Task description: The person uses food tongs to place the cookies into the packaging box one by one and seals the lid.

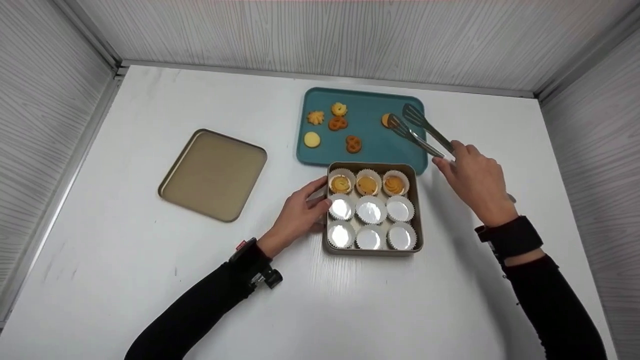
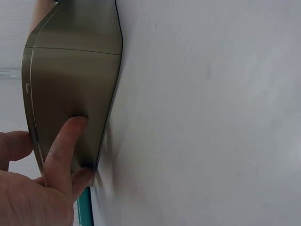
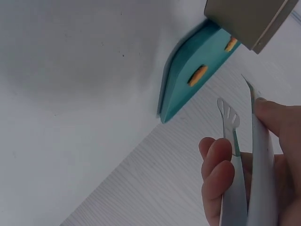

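Note:
My left hand [image 1: 298, 212] holds the near-left wall of a square gold tin [image 1: 372, 252], thumb at the rim, fingers against the outside. In the tin stand three rows of white paper cups [image 1: 371, 210]; the far row holds cookies [image 1: 367, 185], the other cups show bare bottoms. My right hand [image 1: 477, 182] grips metal tongs [image 1: 398, 127] with slotted heads, spread apart over the right part of a teal tray [image 1: 375, 147]. One head overlaps a round cookie [image 1: 384, 120] there. In the right wrist view, thumb and fingers lie on opposite arms of the tongs [image 3: 261, 165].
On the tray's left half lie two pretzel-shaped cookies [image 1: 353, 144], a pale round cookie [image 1: 312, 139] and two flower-shaped cookies [image 1: 315, 117]. A square gold lid [image 1: 215, 175] lies on the white table [image 1: 280, 310] at left. Grey panels [image 1: 325, 40] border the table.

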{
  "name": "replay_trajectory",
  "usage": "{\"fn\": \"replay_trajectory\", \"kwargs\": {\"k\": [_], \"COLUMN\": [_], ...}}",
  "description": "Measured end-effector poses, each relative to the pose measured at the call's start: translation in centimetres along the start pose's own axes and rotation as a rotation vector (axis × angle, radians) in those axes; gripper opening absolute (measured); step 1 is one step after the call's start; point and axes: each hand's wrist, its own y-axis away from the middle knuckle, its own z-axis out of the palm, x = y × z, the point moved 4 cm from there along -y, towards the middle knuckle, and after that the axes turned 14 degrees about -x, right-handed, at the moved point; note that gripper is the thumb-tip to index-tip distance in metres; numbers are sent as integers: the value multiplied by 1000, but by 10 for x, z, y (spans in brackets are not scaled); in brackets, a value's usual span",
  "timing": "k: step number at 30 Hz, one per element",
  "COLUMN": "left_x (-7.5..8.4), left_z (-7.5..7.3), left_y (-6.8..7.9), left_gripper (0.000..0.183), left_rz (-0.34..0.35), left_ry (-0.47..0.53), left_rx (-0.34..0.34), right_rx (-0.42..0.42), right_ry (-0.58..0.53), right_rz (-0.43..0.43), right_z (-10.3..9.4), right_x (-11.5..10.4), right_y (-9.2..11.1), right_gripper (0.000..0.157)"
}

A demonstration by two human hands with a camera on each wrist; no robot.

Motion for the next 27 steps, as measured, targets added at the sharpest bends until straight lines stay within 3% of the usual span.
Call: {"fn": "replay_trajectory", "kwargs": {"k": [10,27], "left_x": [0,-3], "left_z": [0,0], "left_y": [1,-1], "left_gripper": [62,62], "left_rz": [-3,-7], "left_ry": [2,17], "left_rx": [-6,-14], "right_rx": [-22,-46], "right_ry": [44,9], "right_rz": [17,42], "right_z": [18,32], "right_x": [4,9], "right_y": [-19,-33], "right_gripper": [57,54]}}
